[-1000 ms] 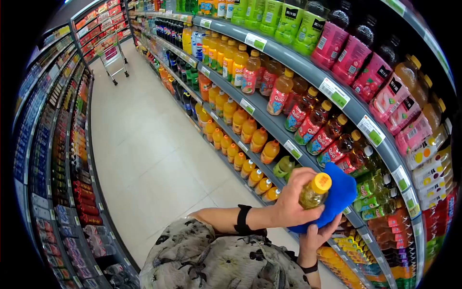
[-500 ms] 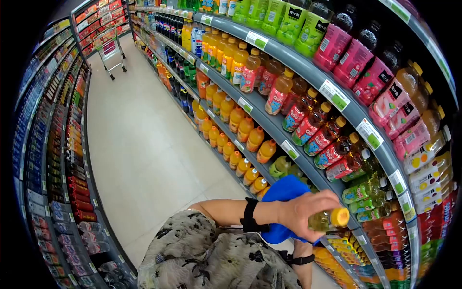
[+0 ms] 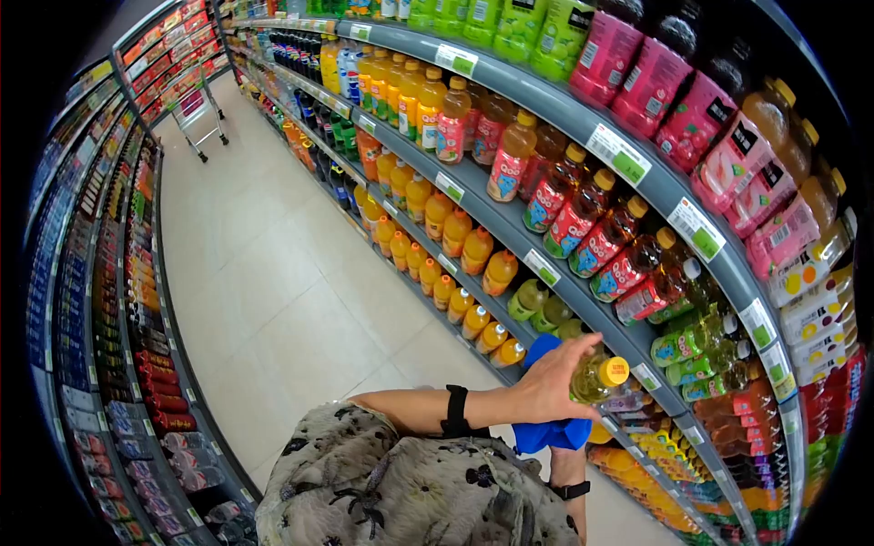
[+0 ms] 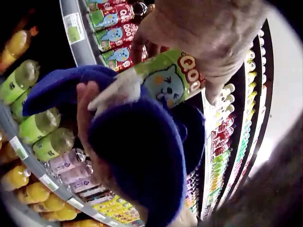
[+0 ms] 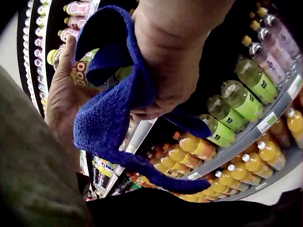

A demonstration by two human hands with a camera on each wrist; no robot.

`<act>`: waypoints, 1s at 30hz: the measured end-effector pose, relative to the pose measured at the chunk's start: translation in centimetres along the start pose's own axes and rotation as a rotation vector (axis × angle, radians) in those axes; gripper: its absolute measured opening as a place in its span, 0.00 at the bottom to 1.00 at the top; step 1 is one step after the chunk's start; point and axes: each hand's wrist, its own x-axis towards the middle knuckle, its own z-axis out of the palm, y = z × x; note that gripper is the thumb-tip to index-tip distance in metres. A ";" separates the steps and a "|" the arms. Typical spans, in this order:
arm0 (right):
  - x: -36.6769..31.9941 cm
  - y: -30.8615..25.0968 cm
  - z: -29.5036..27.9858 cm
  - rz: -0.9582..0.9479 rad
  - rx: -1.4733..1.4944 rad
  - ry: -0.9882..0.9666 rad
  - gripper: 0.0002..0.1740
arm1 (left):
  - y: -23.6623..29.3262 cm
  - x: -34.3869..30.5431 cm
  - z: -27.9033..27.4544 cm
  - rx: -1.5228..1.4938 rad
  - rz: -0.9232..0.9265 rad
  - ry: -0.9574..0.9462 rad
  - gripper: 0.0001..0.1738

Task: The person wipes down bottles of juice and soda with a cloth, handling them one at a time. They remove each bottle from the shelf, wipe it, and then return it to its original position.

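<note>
In the head view, the left hand (image 3: 550,389) grips a yellow-capped bottle (image 3: 590,380) of pale liquid, its cap pointing right. Its green label (image 4: 165,81) shows between thumb and fingers in the left wrist view. A blue cloth (image 3: 551,435) hangs in folds below that hand. The right hand (image 5: 168,87) holds the cloth (image 5: 102,125), with its fingers partly covered by the folds; the cloth lies around the bottle's lower end. Beside the right hand's fingertips in the left wrist view is a white piece (image 4: 120,94), too blurred to identify.
Shelves of drink bottles curve along the right, with price tags on the shelf edge (image 3: 510,218). Red-labelled bottles (image 3: 574,223) stand close above the hands. Another shelf of goods (image 3: 109,300) lines the left. A shopping cart (image 3: 193,114) stands far down the tiled aisle (image 3: 264,264).
The bottle has swung from nearly facing the camera to cap-right, then shifted slightly left and up. The cloth, at first spread behind the bottle, now lies lower and to its left.
</note>
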 end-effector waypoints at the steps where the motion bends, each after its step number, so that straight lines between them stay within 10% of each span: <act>1: 0.0 0.0 -0.1 0.001 0.003 0.003 0.26 | 0.1 -0.2 0.5 -0.008 -0.006 -0.012 0.58; 8: -0.4 -0.2 0.0 -0.012 -0.003 0.023 0.26 | -0.6 -1.2 2.2 -0.066 -0.223 -0.037 0.48; 13: -0.9 0.2 -1.0 -0.017 0.056 0.049 0.26 | -1.5 -0.9 2.7 0.140 0.051 -0.058 0.42; 24: -4.0 -1.3 -4.1 -0.203 -0.259 0.420 0.24 | -2.4 2.2 4.1 -0.011 -0.127 -0.176 0.43; 30: -6.0 -1.5 -6.0 -0.288 -0.220 0.492 0.23 | 0.6 7.4 7.0 0.030 0.113 -0.016 0.41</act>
